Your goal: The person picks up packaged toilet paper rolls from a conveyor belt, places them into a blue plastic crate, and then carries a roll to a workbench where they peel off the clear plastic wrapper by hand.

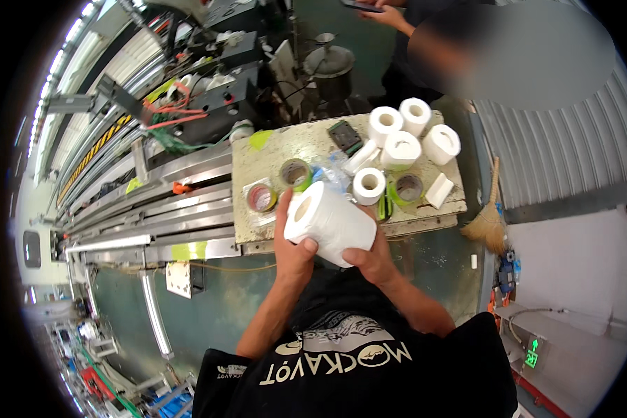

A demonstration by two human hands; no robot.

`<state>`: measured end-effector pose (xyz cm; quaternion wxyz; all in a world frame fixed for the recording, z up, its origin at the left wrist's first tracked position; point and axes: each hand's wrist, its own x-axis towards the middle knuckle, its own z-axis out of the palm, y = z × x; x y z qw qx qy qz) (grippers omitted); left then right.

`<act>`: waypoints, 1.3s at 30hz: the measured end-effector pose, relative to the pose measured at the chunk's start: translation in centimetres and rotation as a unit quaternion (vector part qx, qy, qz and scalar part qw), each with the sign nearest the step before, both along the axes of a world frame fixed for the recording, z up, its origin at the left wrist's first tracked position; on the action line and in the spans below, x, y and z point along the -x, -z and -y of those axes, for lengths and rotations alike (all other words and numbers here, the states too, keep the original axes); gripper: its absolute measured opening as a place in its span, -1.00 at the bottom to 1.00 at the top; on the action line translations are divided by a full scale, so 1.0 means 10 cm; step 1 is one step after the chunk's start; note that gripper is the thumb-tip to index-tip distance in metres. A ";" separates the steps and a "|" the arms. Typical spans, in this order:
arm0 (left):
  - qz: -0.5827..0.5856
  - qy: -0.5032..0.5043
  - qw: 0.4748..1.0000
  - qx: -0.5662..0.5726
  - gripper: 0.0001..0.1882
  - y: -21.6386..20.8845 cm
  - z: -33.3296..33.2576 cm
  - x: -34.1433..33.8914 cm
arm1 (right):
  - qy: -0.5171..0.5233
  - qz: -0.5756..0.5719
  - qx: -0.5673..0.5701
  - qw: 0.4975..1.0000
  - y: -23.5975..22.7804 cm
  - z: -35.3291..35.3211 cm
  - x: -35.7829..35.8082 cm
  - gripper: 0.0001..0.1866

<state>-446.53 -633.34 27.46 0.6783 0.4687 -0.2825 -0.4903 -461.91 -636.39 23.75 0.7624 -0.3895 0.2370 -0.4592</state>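
Observation:
A white paper roll is held up in front of my body, tilted, its open core facing up and to the left. My left hand grips its left end with the thumb on the near side. Around the right end wraps my right hand, thumb also on the near side. Just beyond the roll, on the worn table, lie a green tape roll and a red-rimmed tape roll. A smaller white paper roll and another green tape roll sit beyond my right hand.
Several white paper rolls stand at the table's far right, near a dark green device and clear plastic wrap. Metal rails run leftward. A straw broom leans at right. Another person's hand holds a phone.

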 end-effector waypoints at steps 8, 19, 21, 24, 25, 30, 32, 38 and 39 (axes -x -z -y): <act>0.220 0.049 0.974 0.033 0.35 -0.29 -0.03 -0.03 | -0.119 -0.201 0.207 0.950 -0.36 0.32 0.11 0.17; 0.189 0.058 0.980 0.020 0.16 -0.39 -0.20 -0.10 | -0.052 -0.149 0.308 0.938 -0.53 0.27 0.00 0.04; 0.203 0.052 0.976 0.067 0.14 -0.42 -0.26 -0.11 | -0.027 -0.138 0.355 0.924 -0.66 0.25 0.02 0.06; 0.257 0.070 0.955 0.128 0.10 -0.51 -0.38 -0.14 | -0.008 -0.111 0.443 0.890 -0.81 0.24 0.03 0.02; 0.254 0.075 0.956 0.129 0.08 -0.49 -0.41 -0.14 | -0.010 -0.092 0.462 0.882 -0.84 0.24 0.04 0.00; 0.230 0.072 0.967 0.080 -0.36 -0.74 -0.28 -0.14 | -0.022 -0.116 0.486 0.866 -0.88 0.32 0.05 -0.13; 0.124 0.017 0.992 0.025 -0.36 -0.67 0.11 -0.17 | 0.017 -0.203 0.347 0.915 -0.73 0.50 -0.14 -0.14; 0.194 0.122 0.969 0.096 0.25 -0.37 0.29 -0.42 | -0.118 -0.263 0.296 0.911 -0.67 0.79 0.02 -0.07; 0.197 0.116 0.969 0.093 0.32 -0.41 0.27 -0.45 | -0.171 -0.320 0.298 0.883 -0.74 0.81 0.07 -0.04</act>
